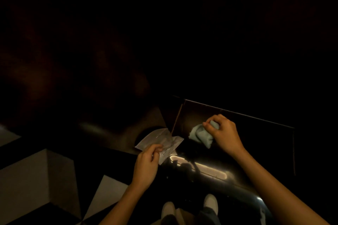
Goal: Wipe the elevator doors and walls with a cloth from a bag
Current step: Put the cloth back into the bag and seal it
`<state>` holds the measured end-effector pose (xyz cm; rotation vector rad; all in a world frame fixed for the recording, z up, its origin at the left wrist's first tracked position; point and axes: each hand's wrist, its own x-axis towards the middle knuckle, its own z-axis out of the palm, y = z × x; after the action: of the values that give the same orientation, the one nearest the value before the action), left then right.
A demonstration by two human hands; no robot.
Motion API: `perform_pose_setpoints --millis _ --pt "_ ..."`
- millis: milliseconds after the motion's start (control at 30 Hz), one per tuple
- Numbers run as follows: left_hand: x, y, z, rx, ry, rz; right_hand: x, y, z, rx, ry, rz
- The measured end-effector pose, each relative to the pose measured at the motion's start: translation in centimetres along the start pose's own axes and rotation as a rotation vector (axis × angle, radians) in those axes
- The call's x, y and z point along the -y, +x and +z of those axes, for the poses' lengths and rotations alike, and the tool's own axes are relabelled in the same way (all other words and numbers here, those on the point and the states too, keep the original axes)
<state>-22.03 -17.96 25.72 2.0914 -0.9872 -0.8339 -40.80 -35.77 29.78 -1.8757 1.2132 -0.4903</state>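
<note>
The scene is very dark. My left hand pinches a clear, crumpled plastic bag by its near edge, low in the middle of the view. My right hand grips a bunched pale blue-green cloth, which hangs out to the left of my fingers, apart from the bag. Behind the cloth stands a dark, glossy elevator surface; whether it is a door or a wall I cannot tell.
A dark shiny floor reflects a long strip of light below my hands. Black and light floor tiles lie at the lower left. My two white shoes show at the bottom. The upper part of the view is almost black.
</note>
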Motion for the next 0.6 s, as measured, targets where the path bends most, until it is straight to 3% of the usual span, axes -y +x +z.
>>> perform_pose_setpoints --millis 267,600 --pt "12.0 3.7 3.1 0.006 0.246 -0.019 -5.6 1.3 8.0 0.000 -0.083 -0.036" --pt "30.8 13.7 12.0 -0.049 0.645 0.042 -23.0 3.5 22.9 0.047 -0.152 -0.052"
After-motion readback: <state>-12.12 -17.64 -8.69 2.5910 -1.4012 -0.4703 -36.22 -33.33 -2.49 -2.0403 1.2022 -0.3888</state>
